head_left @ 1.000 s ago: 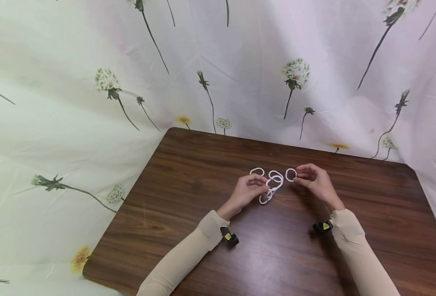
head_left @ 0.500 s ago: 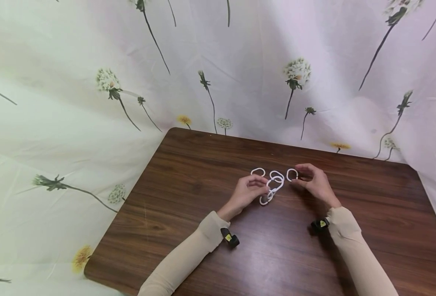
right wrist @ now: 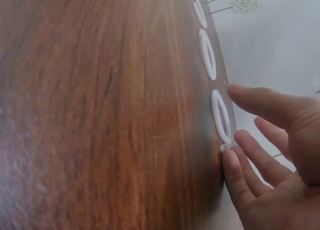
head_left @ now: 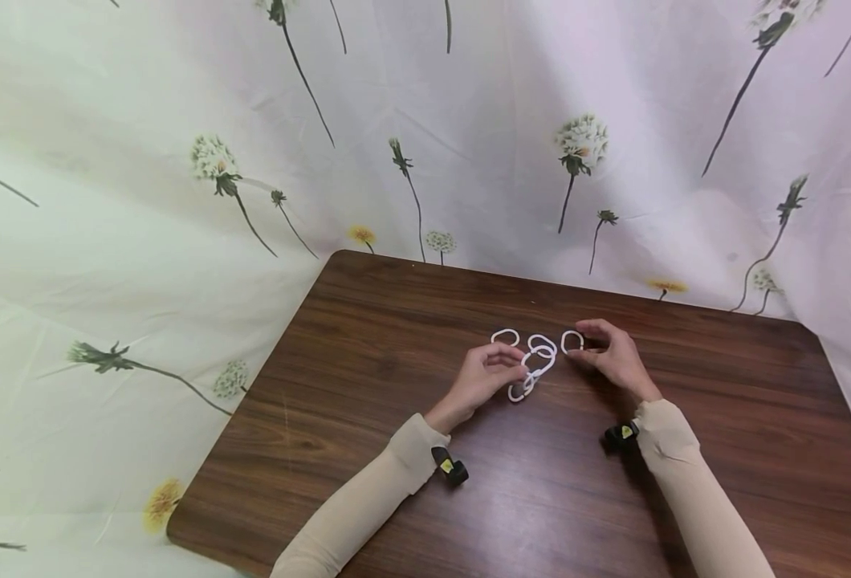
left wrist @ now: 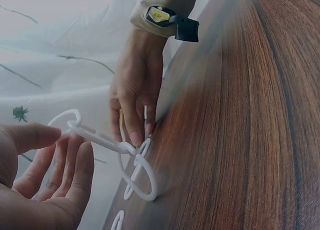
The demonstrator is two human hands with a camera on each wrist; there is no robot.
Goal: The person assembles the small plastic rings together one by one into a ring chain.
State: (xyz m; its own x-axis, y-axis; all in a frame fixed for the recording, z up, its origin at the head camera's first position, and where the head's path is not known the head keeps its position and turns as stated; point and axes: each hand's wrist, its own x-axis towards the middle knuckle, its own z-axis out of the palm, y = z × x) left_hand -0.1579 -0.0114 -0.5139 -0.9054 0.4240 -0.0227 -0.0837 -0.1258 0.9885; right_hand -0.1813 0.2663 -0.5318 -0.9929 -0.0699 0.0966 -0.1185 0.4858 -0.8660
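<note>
My left hand pinches a short chain of white plastic C-shaped rings between thumb and fingertips. The held end is raised above the table in the left wrist view, while lower rings hang toward the wood. A loose white ring lies to the right of the chain. My right hand reaches around this ring, with thumb and fingers spread at either side. In the right wrist view, the near ring lies flat between thumb and fingertips, without a visible pinch.
Another loose ring lies behind my left hand. All of this is on a dark brown wooden table with rounded corners. A flower-printed cloth hangs behind the table and along its left side.
My right hand has shifted slightly left, and its thumb now overlaps the loose ring's lower edge. The left hand and its chain look almost unchanged.
</note>
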